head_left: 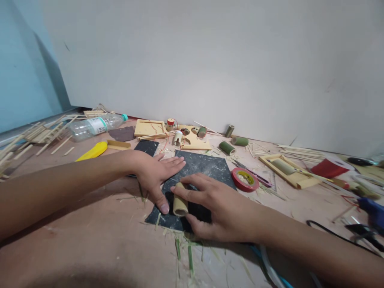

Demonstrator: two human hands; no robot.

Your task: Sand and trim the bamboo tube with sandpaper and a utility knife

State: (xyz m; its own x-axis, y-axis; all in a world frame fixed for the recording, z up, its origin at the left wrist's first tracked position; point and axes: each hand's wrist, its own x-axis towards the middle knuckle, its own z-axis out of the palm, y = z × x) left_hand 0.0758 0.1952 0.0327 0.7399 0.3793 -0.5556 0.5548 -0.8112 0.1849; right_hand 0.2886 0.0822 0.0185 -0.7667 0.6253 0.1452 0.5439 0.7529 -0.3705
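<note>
A short, pale bamboo tube [180,203] lies on a black sheet of sandpaper [214,166] dusted with pale powder. My right hand [214,204] holds the tube, its fingers over the far end and the thumb by the near end. Flat on the sheet's left side rests my left hand [157,174], fingers stretched out and thumb spread towards the tube. Green bamboo shavings [190,258] are scattered at the sheet's near edge.
A red tape roll [245,179] sits right of the sheet. Green bamboo pieces [227,148] stand and lie behind. At left are a plastic bottle [90,127], yellow-handled tool [93,151] and wooden sticks [49,134]. A wooden frame [295,184] and blue glue gun [372,212] lie right.
</note>
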